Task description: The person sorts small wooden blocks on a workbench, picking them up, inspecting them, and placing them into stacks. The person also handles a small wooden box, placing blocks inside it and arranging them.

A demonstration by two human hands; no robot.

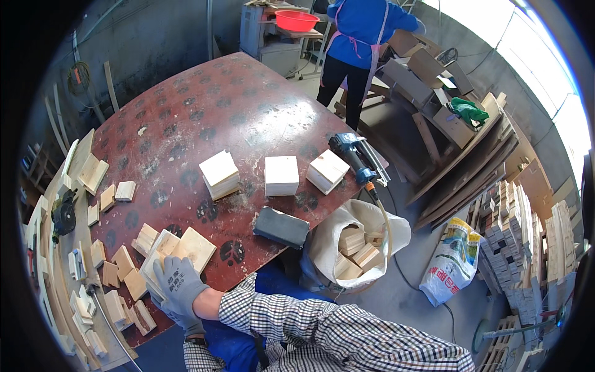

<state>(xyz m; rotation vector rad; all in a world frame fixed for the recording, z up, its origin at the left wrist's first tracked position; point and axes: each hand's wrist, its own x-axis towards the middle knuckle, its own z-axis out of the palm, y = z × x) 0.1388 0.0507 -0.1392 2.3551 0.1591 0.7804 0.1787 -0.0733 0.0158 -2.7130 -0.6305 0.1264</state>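
Note:
My right hand (178, 282), in a grey work glove, reaches across to the table's left front and has its fingers round pale wooden boards (160, 249). Just below it, my left hand (189, 323), also gloved, is mostly covered by the right, so its fingers are hidden. A square wooden board (196, 248) lies beside the right hand. Around both hands are several small wood pieces (124, 263). Farther right, three box-like wooden blocks (281, 175) stand in a row on the red table (204, 111). A dark grey rectangular block (281, 227) lies nearer the front edge.
A blue nail gun (350, 152) with a hose rests at the table's right corner. Below hangs a white sack (322, 248) of wood blocks. A person in blue (362, 37) stands beyond, near stacked boards. Another printed sack (451, 260) lies on the floor by wood piles.

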